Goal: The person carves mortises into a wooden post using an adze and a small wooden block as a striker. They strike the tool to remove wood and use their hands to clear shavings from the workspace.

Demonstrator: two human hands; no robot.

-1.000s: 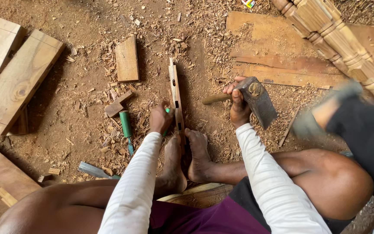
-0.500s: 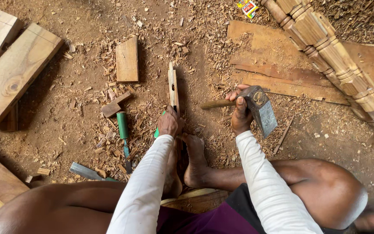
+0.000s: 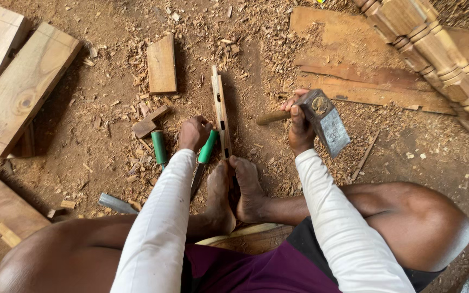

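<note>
At the far left, planks [image 3: 23, 92] lay on the dirt, well apart from us, and a small board [image 3: 162, 64] lay flat above the work. A wood block [image 3: 147, 123] and a spare chisel [image 3: 159, 147] rested just left of our left hand [image 3: 193, 133].

That hand was closed around a second, green-handled chisel [image 3: 208, 146], its blade running down toward our left foot [image 3: 219, 195]; where the tip sat, we could not tell. Just beside it lay the strip [image 3: 221, 114], a narrow length of wood with slots cut in it, pointing away from us, its near end pinned under both bare feet. We judged the toes the first thing at risk: with blade and foot so close, a slipped edge could have cut them. A strip held only by feet could also have kicked sideways under a blow, or split along the grain near a slot.

Our right hand [image 3: 299, 126] was wrapped tight on the wooden handle of a hammer [image 3: 327, 120], raised clear of the strip. A swing from off to the side could have missed the chisel and caught our left knuckles. Farther right, turned posts [image 3: 435, 54] lay out of reach.
</note>
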